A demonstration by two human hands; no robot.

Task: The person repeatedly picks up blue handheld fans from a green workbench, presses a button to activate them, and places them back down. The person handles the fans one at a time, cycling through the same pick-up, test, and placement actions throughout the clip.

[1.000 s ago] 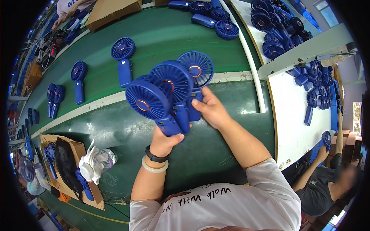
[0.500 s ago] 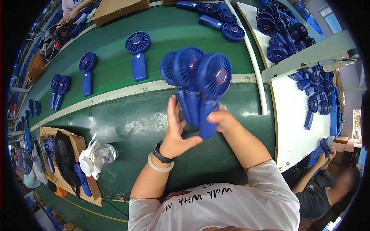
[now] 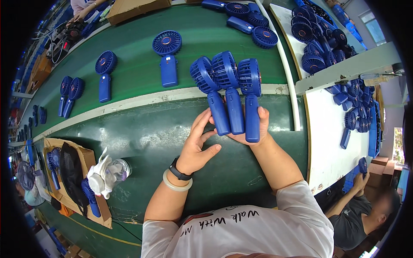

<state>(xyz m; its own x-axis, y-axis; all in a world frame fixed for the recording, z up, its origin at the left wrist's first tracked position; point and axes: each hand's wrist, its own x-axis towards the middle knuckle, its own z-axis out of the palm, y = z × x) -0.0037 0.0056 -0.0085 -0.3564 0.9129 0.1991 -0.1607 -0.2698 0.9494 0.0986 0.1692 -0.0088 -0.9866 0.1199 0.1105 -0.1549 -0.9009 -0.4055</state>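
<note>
Three blue handheld fans rest side by side across my right hand (image 3: 263, 125), which is closed round their handles. The left fan (image 3: 218, 114), the middle fan (image 3: 234, 112) and the right fan (image 3: 252, 118) stand with their round caged heads up and handles toward me. Just left of the handles, my left hand (image 3: 193, 148) has its thumb and fingers apart. Its fingertips come close to the left handle, and whether they touch it I cannot tell. Part of my right hand is hidden behind the handles.
Beyond the dark green worktop (image 3: 146, 142), a green conveyor belt (image 3: 133, 64) carries spaced fans, one (image 3: 169, 71) nearest me. A carton tray (image 3: 92, 161) and clear jar (image 3: 122, 168) lie left. Fans heap on a white table (image 3: 322, 142) at right, near another person (image 3: 365, 215).
The three held fans have turned, showing the sides of their heads and another face of their handles. Fans on the belt have shifted right. My left hand stays beside them.
</note>
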